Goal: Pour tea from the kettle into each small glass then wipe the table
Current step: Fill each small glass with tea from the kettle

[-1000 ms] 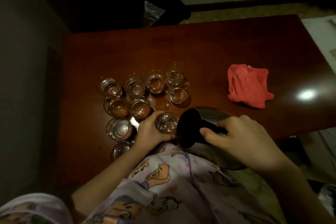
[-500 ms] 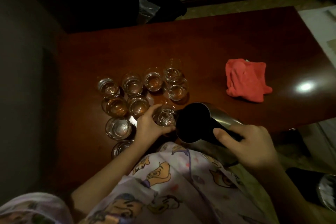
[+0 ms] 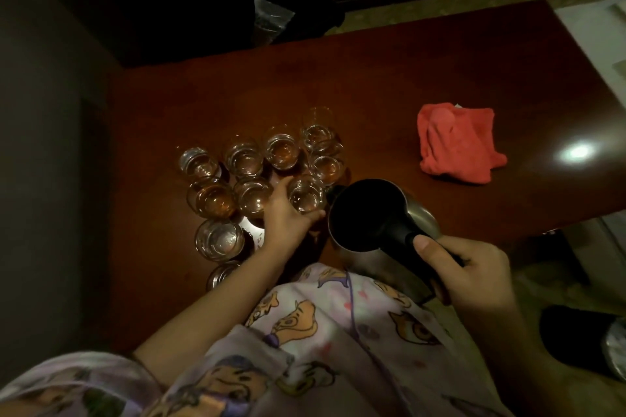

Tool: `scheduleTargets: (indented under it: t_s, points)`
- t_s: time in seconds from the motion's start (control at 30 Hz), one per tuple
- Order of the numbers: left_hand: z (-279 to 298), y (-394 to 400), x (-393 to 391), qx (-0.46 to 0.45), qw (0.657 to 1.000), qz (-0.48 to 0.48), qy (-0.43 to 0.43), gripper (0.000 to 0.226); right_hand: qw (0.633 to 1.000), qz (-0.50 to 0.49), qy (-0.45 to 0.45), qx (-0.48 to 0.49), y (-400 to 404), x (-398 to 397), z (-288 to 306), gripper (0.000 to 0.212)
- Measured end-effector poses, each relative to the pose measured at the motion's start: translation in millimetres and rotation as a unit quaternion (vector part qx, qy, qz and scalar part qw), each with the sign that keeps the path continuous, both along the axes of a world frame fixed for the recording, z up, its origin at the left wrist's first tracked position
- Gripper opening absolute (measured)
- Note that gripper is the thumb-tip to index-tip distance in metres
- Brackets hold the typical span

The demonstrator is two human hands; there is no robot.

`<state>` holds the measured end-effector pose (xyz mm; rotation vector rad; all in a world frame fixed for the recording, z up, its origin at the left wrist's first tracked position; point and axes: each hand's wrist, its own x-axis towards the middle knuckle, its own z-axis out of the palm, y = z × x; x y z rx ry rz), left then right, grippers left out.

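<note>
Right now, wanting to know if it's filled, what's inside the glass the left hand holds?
The glass looks clear, with no amber showing; the left hand covers its near side.

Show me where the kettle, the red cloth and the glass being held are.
kettle [image 3: 420, 218], head view, on its steel side by the rim.
red cloth [image 3: 455, 144], head view, middle of the crumpled cloth.
held glass [image 3: 306, 198], head view, its open mouth, gripped by the left hand [image 3: 288, 223].
</note>
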<state>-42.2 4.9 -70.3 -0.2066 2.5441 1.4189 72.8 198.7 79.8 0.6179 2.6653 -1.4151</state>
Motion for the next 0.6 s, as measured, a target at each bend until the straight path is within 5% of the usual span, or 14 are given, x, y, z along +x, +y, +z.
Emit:
scheduleTargets:
  t_s: [0.6]
  points:
    - [5,14,-27,-0.055,0.998,-0.04,0.001,0.089,0.999,-0.022,-0.013,-0.021,6,5,0,0.056]
